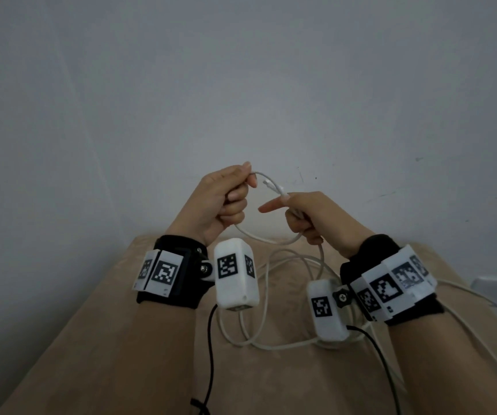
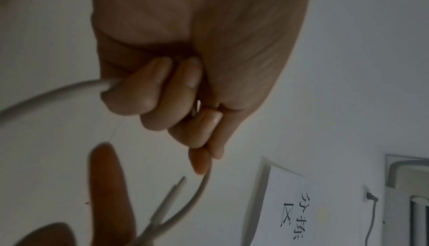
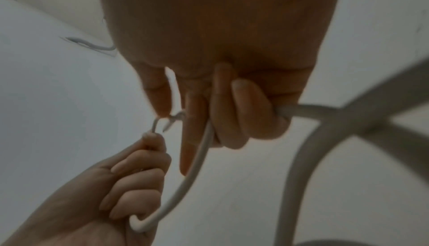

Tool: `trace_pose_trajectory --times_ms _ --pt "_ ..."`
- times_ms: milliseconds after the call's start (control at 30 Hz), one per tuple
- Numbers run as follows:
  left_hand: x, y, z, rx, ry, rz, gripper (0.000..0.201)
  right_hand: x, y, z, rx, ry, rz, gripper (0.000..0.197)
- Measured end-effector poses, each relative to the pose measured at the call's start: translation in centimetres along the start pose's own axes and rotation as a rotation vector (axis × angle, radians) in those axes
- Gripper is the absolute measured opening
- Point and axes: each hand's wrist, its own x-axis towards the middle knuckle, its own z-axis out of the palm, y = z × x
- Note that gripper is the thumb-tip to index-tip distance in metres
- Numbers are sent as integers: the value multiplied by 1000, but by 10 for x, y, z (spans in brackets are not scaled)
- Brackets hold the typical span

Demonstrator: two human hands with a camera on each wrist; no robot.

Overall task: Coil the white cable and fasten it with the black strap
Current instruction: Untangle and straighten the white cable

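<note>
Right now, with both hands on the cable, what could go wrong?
The first loop between the left hand and right hand may spring open: the connector end pokes out free. The slack white cable on the beige surface crosses itself and could tangle. No black strap is clearly visible.

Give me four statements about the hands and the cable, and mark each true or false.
1. Both hands grip the cable. True.
2. The right hand has every finger curled. False: its index finger points straight toward the left hand.
3. The cable is fully coiled. False: loose loops lie on the beige surface.
4. The connector sticks out of the right hand. True.
</note>
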Motion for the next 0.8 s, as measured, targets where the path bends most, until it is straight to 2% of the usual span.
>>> trace_pose_trajectory --times_ms 100,200,367,433,567,700,767,800 --pt "1 -2 2 45 23 -15 33 -2 -3 2 -87 43 -79 30" --pt "2 -2 5 52 33 -51 33 -3 -3 5 -112 67 -114 45" --pt "4 -7 13 101 18 -106 34 -5 -6 12 -74 5 -114 61" --pt "4 -7 13 89 39 -103 35 -3 -5 13 39 87 -129 59" --pt "1 -4 4 35 2 -113 32 4 3 7 326 373 -145 42" --pt "-4 -3 4 185 -77 -182 25 7 8 7 439 346 -134 38" --pt "-5 0 5 223 -68 -159 18 7 9 6 342 330 -112 40" --pt "-5 2 6 260 -59 -122 23 8 10 6 263 337 -109 41"
